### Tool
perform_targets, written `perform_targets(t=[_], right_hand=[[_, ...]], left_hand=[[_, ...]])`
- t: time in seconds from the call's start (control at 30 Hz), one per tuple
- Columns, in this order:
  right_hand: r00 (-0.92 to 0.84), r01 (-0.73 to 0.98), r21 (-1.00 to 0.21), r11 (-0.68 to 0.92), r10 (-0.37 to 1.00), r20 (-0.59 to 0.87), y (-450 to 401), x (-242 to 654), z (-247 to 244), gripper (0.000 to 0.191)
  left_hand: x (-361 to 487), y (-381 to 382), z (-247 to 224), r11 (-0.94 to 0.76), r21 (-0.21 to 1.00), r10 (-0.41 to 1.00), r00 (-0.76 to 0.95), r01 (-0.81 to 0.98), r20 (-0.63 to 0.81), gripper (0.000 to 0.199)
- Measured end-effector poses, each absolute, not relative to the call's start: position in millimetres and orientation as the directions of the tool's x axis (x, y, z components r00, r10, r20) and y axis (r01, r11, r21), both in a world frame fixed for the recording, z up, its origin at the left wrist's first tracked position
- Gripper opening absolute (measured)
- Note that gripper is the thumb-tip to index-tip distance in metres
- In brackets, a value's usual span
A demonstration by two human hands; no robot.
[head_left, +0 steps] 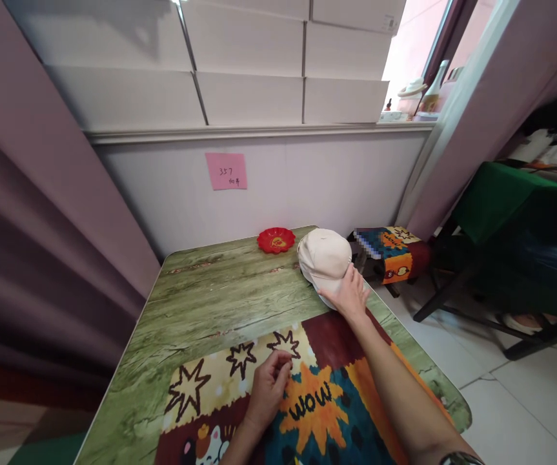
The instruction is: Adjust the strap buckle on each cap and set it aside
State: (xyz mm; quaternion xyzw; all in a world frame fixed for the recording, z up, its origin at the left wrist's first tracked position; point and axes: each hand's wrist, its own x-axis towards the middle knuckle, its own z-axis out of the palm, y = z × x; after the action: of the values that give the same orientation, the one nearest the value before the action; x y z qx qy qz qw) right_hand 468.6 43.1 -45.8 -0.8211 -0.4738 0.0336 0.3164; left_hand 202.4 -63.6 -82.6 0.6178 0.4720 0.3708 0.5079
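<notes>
A cream baseball cap (325, 253) rests crown up near the right edge of the table, its brim facing me. My right hand (348, 292) reaches out to the brim and grips it, thumb to the left and fingers along the right side. Over the patterned mat (317, 410) with the word "WOW" is my left hand (269, 381), its fingers curled in toward the thumb and nothing visible in them. The cap stands just beyond the mat's far right corner.
A red scalloped dish (276, 240) sits at the table's back edge, left of the cap. The green wood-grain table (210, 290) meets a wall with a pink note (226, 171). A stool with a similar patterned cloth (394, 248) stands to the right, near a dark chair.
</notes>
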Motion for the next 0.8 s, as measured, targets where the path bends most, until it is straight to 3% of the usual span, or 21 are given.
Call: perform_targets(t=[0.33, 0.67, 0.8], right_hand=[[0.64, 0.706, -0.446, -0.55, 0.765, 0.069, 53.9, 481.5, -58.7, 0.127], [0.602, 0.659, -0.54, -0.524, 0.798, -0.039, 49.0, 507.7, -53.6, 0.119], [0.588, 0.674, -0.543, -0.501, 0.809, -0.017, 59.6, 519.6, -54.7, 0.121]], left_hand=[[199.3, -65.2, -84.9, -0.077, 0.966, 0.953, 0.304, 0.248, -0.003, 0.024], [199.2, -66.7, -83.5, -0.105, 0.962, 0.946, 0.324, 0.251, 0.019, 0.021], [198.2, -66.2, -87.2, -0.094, 0.964, 0.949, 0.317, 0.249, 0.011, 0.023]])
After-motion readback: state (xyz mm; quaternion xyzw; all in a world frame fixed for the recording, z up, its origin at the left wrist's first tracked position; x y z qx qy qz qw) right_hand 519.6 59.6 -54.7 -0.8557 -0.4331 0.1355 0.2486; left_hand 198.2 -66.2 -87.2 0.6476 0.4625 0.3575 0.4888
